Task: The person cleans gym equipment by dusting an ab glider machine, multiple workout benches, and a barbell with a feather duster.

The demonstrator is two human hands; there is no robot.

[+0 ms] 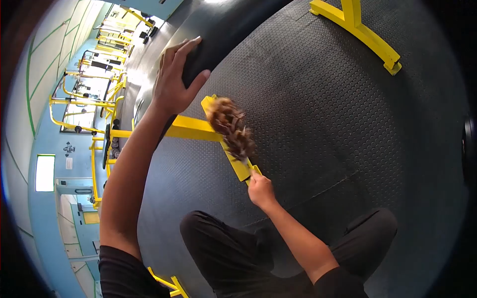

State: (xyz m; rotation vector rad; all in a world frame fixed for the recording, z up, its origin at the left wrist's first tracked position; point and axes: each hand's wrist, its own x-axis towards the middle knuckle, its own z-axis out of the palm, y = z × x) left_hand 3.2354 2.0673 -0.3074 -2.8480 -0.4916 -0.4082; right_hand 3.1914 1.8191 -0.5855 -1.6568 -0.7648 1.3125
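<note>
My left hand [178, 77] lies on the edge of a long black padded bench [218, 35], its fingers stretched out and thumb apart. Lower down, my right hand [261, 190] is wrapped round the handle of a feather duster [231, 126] with brown, slightly blurred feathers. The duster's head overlaps the yellow foot bar [237, 169] of the bench, where a yellow beam [191, 128] meets it. My right fist is close beside the lower end of that bar.
Black textured rubber mat [318, 99] covers the floor. Another yellow bench foot [367, 37] stands at upper right. My bent knees [370, 231] are close below. Yellow gym machines [87, 102] line the left side, by a blue wall [44, 134].
</note>
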